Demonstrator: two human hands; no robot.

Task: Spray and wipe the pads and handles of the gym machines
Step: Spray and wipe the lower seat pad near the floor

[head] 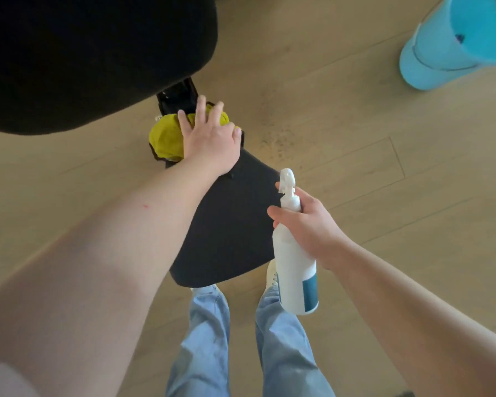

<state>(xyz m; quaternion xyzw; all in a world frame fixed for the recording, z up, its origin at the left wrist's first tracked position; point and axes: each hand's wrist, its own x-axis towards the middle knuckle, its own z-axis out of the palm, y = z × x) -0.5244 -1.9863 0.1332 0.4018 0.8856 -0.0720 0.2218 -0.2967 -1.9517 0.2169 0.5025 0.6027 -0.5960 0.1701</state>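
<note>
Left hand (209, 138): flat, fingers spread, pressing yellow cloth (166, 138) on seat pad (229, 224), narrow end.
Right hand (304, 222): wrapped round spray bottle (294, 253).
Pad axis: 12–6 o'clock; unwiped area at 6 o'clock from cloth.

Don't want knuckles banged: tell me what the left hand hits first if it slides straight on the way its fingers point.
Probably the black bracket just beyond the yellow cloth under the left hand; depth is unclear.

Light wood-plank floor (355, 133) carries a black gym machine seat pad (229, 224), w/ a yellow cloth (166, 138) lying at its narrow far end; a blue cylinder (447, 50) stands on the boards, upper right.
</note>
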